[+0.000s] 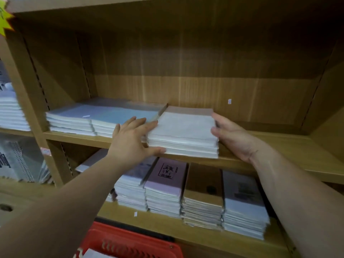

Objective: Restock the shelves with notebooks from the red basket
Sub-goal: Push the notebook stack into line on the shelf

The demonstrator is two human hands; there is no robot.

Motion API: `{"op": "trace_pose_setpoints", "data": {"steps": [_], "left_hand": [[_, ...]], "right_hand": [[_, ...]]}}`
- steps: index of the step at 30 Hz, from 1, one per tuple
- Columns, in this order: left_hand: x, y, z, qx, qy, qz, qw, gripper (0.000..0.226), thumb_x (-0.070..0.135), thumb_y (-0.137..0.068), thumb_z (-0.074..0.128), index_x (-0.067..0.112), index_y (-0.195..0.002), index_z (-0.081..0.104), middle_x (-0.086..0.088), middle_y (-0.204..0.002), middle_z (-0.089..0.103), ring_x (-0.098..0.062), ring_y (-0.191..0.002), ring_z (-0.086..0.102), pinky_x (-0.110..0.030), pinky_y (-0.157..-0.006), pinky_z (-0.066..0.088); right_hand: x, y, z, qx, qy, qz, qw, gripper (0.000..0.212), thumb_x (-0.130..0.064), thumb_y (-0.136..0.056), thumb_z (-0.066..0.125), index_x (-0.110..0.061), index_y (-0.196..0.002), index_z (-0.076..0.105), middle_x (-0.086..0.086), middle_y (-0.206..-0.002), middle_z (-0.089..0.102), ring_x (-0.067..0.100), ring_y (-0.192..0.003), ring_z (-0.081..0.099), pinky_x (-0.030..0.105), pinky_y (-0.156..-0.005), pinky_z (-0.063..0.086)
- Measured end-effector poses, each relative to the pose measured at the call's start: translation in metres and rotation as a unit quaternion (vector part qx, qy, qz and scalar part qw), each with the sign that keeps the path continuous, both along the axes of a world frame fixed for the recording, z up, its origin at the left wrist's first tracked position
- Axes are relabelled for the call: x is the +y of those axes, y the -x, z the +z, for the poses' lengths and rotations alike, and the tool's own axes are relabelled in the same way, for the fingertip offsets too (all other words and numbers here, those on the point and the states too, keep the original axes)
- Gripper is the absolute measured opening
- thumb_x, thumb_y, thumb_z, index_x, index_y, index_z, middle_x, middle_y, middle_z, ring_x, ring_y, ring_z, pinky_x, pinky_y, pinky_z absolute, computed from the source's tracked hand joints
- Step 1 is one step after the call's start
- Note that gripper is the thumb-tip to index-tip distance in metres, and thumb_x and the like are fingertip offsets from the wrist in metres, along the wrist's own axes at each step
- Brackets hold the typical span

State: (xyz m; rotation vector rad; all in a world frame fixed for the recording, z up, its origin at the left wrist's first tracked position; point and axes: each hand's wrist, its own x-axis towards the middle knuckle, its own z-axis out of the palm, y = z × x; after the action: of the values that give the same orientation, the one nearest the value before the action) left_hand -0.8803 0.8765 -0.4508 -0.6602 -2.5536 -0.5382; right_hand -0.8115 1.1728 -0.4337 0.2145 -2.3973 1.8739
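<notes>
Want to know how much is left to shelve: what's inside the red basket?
Only a white corner, probably a notebook, shows inside the red basket. The rest lies below the frame.

The red plastic basket (130, 241) is cut off by the bottom edge; of its contents only a white corner shows. A yellow-green star-shaped tag (4, 21) runs off the left edge, its writing illegible. The left hand (130, 140) covers the near corner of the pale blue wrapped notebook stack (104, 116). Black print on a lilac notebook cover (167, 170) is too blurred to read. A small white label (229, 101) on the wooden back panel (186, 62) is too small to read. White stacks in the neighbouring bay (11, 112) are smeared.
</notes>
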Motion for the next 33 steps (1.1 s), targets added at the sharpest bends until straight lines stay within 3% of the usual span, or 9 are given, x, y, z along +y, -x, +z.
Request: {"op": "trace_pose_setpoints", "data": {"steps": [2,5,11,15,20,24,28,30,33], "left_hand": [[-0.004,0.009,-0.001,-0.001,-0.001,0.012,1.0,0.089,0.08,-0.065,0.064,0.048,-0.146,0.042,0.004,-0.159,0.037,-0.022,-0.152,0.019,-0.059,-0.121,0.012],[-0.006,0.021,0.0,0.008,0.011,0.033,0.999,0.083,0.077,-0.07,0.065,0.049,-0.145,0.044,0.001,-0.158,0.038,-0.025,-0.151,0.019,-0.062,-0.119,0.014],[0.006,0.035,0.006,0.052,0.085,0.075,0.992,0.082,0.085,-0.071,0.056,0.048,-0.143,0.045,0.003,-0.157,0.038,-0.023,-0.153,0.014,-0.069,-0.116,-0.002],[0.005,0.038,0.008,0.025,0.08,0.061,0.995,0.082,0.082,-0.071,0.061,0.044,-0.143,0.047,0.001,-0.155,0.039,-0.024,-0.148,0.025,-0.066,-0.118,0.01],[0.019,0.027,0.023,0.049,0.146,-0.026,0.988,0.08,0.069,-0.083,0.059,0.041,-0.153,0.031,0.005,-0.161,0.032,-0.02,-0.149,0.024,-0.058,-0.122,0.01],[0.036,0.027,0.019,0.033,0.142,-0.099,0.984,0.065,0.067,-0.092,0.048,0.049,-0.151,0.031,0.009,-0.161,0.034,-0.013,-0.148,0.029,-0.05,-0.123,0.015],[0.043,0.036,0.017,0.039,0.143,-0.099,0.984,0.058,0.065,-0.094,0.046,0.05,-0.149,0.035,0.008,-0.159,0.039,-0.015,-0.146,0.034,-0.045,-0.119,0.027],[0.044,0.037,0.017,0.032,0.148,-0.1,0.983,0.057,0.064,-0.095,0.046,0.05,-0.149,0.034,0.007,-0.159,0.038,-0.016,-0.146,0.034,-0.045,-0.119,0.027],[0.046,0.035,0.016,0.024,0.149,-0.094,0.984,0.057,0.062,-0.096,0.047,0.048,-0.15,0.035,0.005,-0.158,0.039,-0.018,-0.146,0.034,-0.046,-0.119,0.026]], "right_hand": [[0.0,0.006,-0.001,-0.001,-0.089,-0.008,0.996,0.11,-0.048,-0.048,0.093,-0.035,-0.147,0.046,-0.007,-0.143,0.054,0.015,-0.133,0.05,0.036,-0.114,0.038],[-0.006,0.013,-0.002,0.014,-0.144,-0.035,0.989,0.1,-0.053,-0.036,0.098,-0.045,-0.129,0.061,-0.012,-0.138,0.056,0.013,-0.133,0.048,0.038,-0.115,0.04],[-0.012,0.016,-0.009,0.085,-0.197,-0.114,0.97,0.06,-0.042,-0.072,0.085,-0.038,-0.129,0.066,-0.014,-0.135,0.058,0.009,-0.125,0.054,0.038,-0.112,0.044],[-0.016,0.015,-0.01,0.075,-0.259,-0.113,0.956,0.058,-0.044,-0.085,0.075,-0.04,-0.14,0.056,-0.011,-0.145,0.052,0.012,-0.133,0.049,0.038,-0.115,0.04],[-0.031,0.011,-0.002,0.038,-0.27,-0.11,0.956,0.069,-0.053,-0.087,0.069,-0.05,-0.149,0.039,-0.003,-0.17,0.001,0.017,-0.154,0.011,0.03,-0.117,0.017],[-0.033,0.018,-0.003,0.054,-0.259,-0.122,0.957,0.047,-0.059,-0.092,0.057,-0.052,-0.139,0.052,-0.005,-0.168,0.018,0.015,-0.153,0.019,0.037,-0.124,0.018],[-0.028,0.02,-0.008,0.077,-0.223,-0.147,0.961,0.043,-0.051,-0.092,0.064,-0.039,-0.134,0.062,-0.003,-0.159,0.031,0.018,-0.151,0.026,0.013,-0.112,0.021],[-0.027,0.021,-0.009,0.063,-0.21,-0.162,0.962,0.054,-0.063,-0.086,0.065,-0.042,-0.135,0.061,0.002,-0.16,0.035,0.019,-0.148,0.031,0.025,-0.117,0.024],[-0.026,0.023,-0.009,0.068,-0.216,-0.165,0.96,0.05,-0.062,-0.09,0.06,-0.04,-0.136,0.061,-0.006,-0.145,0.054,0.008,-0.123,0.049,0.023,-0.099,0.037]]}}
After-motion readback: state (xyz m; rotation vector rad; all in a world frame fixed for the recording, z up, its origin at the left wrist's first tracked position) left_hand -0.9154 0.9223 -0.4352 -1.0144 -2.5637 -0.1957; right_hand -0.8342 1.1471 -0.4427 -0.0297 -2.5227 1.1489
